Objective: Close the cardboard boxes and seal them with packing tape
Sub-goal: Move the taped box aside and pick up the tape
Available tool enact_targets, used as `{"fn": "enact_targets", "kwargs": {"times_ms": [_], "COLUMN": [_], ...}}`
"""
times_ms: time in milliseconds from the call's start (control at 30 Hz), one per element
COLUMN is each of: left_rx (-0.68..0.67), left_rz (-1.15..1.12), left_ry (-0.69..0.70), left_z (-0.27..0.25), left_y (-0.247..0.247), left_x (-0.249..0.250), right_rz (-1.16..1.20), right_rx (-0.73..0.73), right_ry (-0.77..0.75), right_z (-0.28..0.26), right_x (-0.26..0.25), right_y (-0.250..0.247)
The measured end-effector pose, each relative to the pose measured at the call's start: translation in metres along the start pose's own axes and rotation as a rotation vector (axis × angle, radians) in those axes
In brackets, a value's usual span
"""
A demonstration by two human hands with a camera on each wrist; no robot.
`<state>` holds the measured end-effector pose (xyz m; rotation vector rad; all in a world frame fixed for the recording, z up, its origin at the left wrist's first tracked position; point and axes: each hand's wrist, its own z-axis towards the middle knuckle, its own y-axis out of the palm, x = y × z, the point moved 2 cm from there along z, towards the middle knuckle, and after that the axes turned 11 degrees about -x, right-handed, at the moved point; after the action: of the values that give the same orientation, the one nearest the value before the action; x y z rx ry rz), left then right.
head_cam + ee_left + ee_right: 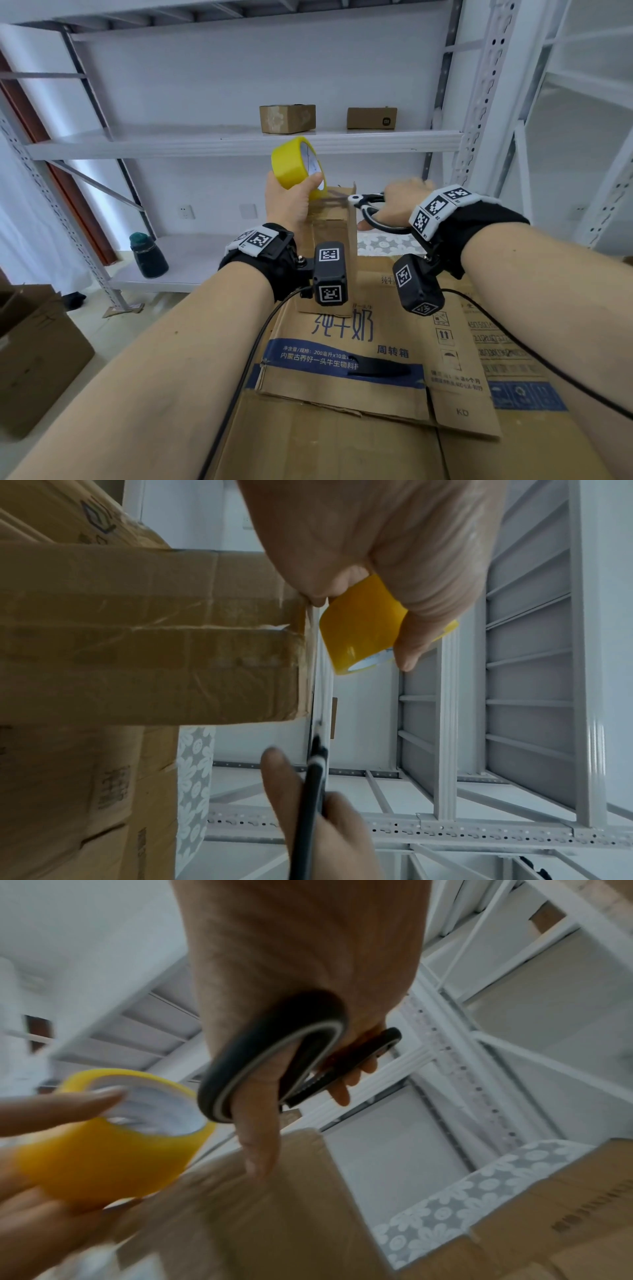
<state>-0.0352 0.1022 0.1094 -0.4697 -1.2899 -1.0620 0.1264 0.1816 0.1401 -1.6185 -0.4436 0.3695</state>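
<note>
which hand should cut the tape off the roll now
Right. The right hand holds the scissors, blades at the tape stretched from the box. The left hand grips the roll.

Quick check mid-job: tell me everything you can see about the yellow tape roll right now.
The tape roll is glossy yellow packing tape wound on a white printed core, fairly full. The left hand holds it raised and tilted above the far end of the small cardboard box, thumb across the outer band and a fingertip at the core's rim. A strip seems to run from it down to the box, where the scissors in the right hand meet it.
</note>
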Motion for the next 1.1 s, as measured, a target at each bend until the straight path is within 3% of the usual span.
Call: {"fn": "enact_targets", "kwargs": {"times_ms": [233,433,567,767,867,1000,1100], "left_rx": [0.012,-0.005,0.005,0.031,0.032,0.034,0.039], "left_rz": [-0.090,-0.180,-0.216,-0.240,-0.251,-0.260,-0.270], "left_ry": [-0.028,-0.056,-0.047,-0.050,-0.045,-0.046,-0.047], "left_z": [0.000,-0.004,-0.004,-0.003,-0.004,-0.007,-0.008], "left_y": [-0.005,0.002,0.003,0.002,0.002,0.004,0.003], "left_x": [0.002,0.000,0.000,-0.001,-0.003,-0.004,-0.004], "right_rz": [0.291,0.530,0.718,0.708,0.584,0.489,0.612], "right_rx": [-0.114,-0.045,-0.050,-0.203,-0.262,-0.349,-0.342], "right_ry": [-0.009,0.085,0.178,0.247,0.276,0.208,0.127], "right_z": [0.002,-0.002,-0.005,-0.010,-0.001,0.008,-0.017], "right_x": [0.025,0.028,0.038,0.029,0.029,0.031,0.021], "right_y": [0.009,0.016,0.051,0.116,0.139,0.156,0.146]}}
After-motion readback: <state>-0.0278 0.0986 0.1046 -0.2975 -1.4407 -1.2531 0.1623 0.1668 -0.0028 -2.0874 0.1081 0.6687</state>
